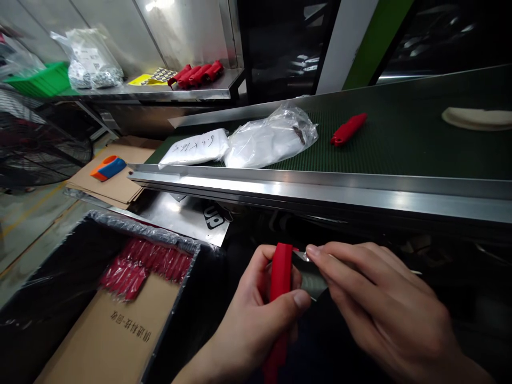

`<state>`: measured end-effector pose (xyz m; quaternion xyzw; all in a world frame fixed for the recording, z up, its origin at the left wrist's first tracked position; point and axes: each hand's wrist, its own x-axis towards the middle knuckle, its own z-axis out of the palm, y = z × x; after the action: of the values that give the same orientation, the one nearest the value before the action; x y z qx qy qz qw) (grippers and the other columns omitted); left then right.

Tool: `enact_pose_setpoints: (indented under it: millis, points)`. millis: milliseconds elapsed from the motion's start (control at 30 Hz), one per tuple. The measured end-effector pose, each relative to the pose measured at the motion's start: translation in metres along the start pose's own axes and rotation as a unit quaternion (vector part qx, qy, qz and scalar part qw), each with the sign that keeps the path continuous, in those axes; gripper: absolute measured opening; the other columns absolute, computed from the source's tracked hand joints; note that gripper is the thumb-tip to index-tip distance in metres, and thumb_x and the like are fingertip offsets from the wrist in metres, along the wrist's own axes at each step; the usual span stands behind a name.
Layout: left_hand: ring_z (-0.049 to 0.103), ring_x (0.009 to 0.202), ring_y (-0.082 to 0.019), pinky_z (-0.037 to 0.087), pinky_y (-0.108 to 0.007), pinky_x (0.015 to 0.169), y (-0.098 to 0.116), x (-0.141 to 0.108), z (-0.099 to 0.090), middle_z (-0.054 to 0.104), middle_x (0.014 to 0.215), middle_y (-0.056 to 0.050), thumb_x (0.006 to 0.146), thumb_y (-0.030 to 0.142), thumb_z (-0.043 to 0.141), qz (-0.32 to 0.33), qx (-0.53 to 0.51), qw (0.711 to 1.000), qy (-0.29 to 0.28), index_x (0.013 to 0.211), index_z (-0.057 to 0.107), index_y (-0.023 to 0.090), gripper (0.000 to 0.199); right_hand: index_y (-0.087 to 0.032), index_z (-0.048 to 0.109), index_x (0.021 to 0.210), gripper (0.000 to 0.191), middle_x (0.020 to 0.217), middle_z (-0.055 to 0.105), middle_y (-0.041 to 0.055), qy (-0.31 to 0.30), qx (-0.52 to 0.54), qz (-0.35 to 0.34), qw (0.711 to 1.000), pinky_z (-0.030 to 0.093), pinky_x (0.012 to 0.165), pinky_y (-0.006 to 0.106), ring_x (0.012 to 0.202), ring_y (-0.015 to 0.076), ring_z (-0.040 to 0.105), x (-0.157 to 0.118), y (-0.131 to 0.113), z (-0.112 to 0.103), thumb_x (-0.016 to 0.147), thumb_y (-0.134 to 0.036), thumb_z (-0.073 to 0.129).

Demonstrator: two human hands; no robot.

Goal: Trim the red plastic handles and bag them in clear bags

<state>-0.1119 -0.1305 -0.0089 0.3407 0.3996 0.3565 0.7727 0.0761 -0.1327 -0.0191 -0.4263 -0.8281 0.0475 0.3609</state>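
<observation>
Your left hand (260,320) is wrapped around a long red piece (282,272), thumb across its near side, its top edge rising above your thumb and its lower end running down past your palm. Just to its right, your right hand (388,304) is bent inward, its fingertips at a small silvery part (301,256); whether they pinch it or only press it, I cannot tell. A thin grey part (314,281) sits between your two hands.

Ahead of your fingertips, across a dark gap, runs the conveyor's metal rail (320,189). Over that edge, ahead and right, a second red piece (349,129) lies on the green belt (400,154), with room between it and a pale curved piece (478,118) farther right. Ahead and slightly left, a plastic bag (268,141) lies against the rail. Left of your left fingers, you have the side edge of a box (174,309); wrapped red pieces (160,258) fill its far end.
</observation>
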Motion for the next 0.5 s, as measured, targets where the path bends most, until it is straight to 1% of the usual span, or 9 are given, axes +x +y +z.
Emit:
enact_pose_setpoints:
  millis: [133, 267, 367, 500]
  points:
    - [0.047, 0.053, -0.002, 0.042, -0.013, 0.047, -0.0016, -0.0003, 0.0003, 0.051, 0.085, 0.006, 0.085, 0.03, 0.07, 0.004, 0.0, 1.0, -0.001, 0.1, 0.047, 0.023, 0.029, -0.014, 0.058, 0.13, 0.046, 0.113, 0.061, 0.0103, -0.004, -0.011, 0.004, 1.0, 0.044, 0.081, 0.037, 0.099, 0.0195, 0.055, -0.0045, 0.0004, -0.001, 0.087, -0.001, 0.055]
    - [0.047, 0.053, -0.002, 0.042, -0.013, 0.047, -0.0016, -0.0002, 0.0008, 0.051, 0.085, 0.005, 0.084, 0.032, 0.071, 0.002, -0.01, 1.0, -0.009, 0.102, 0.047, 0.024, 0.031, -0.013, 0.058, 0.13, 0.046, 0.113, 0.061, 0.0108, -0.006, -0.017, -0.003, 1.0, 0.043, 0.081, 0.036, 0.1, 0.0194, 0.055, -0.0079, 0.0007, -0.0021, 0.086, 0.0, 0.055]
    - [0.046, 0.052, -0.002, 0.041, -0.013, 0.046, -0.0013, -0.0007, 0.0012, 0.051, 0.084, 0.006, 0.085, 0.033, 0.07, 0.001, -0.008, 1.0, -0.007, 0.101, 0.047, 0.024, 0.03, -0.012, 0.059, 0.129, 0.045, 0.112, 0.061, 0.011, -0.001, -0.021, -0.006, 1.0, 0.042, 0.08, 0.035, 0.1, 0.0192, 0.055, -0.0081, 0.0004, -0.0033, 0.087, 0.0, 0.055]
    - [0.047, 0.053, -0.002, 0.042, -0.014, 0.047, -0.0021, -0.0023, 0.0015, 0.051, 0.085, 0.005, 0.084, 0.033, 0.071, -0.001, -0.006, 1.0, -0.008, 0.101, 0.048, 0.024, 0.031, -0.012, 0.06, 0.128, 0.042, 0.112, 0.062, 0.0109, -0.001, -0.026, -0.002, 1.0, 0.043, 0.08, 0.036, 0.1, 0.0191, 0.055, -0.0075, 0.0003, -0.0049, 0.087, -0.002, 0.055]
